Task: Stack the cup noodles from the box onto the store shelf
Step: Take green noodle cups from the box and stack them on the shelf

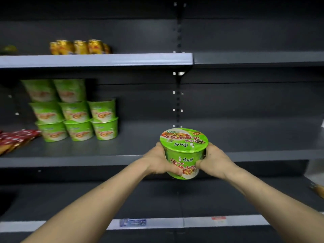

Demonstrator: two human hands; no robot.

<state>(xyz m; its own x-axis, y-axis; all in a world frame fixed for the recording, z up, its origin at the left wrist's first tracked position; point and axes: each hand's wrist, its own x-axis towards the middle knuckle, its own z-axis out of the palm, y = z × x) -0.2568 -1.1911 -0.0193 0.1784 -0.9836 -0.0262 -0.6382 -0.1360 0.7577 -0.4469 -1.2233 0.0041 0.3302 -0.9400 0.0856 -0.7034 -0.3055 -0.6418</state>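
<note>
A green cup of noodles (184,149) is upright in front of the middle shelf (108,160), held from both sides. My left hand (158,161) grips its left wall, with the thumb curled across the front near the base. My right hand (213,159) grips its right wall. Further left on the same shelf stands a stack of several matching green cups (75,111), three columns wide, the two left columns three high and the right one two high. The box is out of view.
Yellow cans (79,47) stand on the upper shelf (98,60). Red packets (16,137) lie at the far left of the middle shelf. A metal upright (178,95) divides the shelving bays. A lower shelf edge (192,222) carries price tags.
</note>
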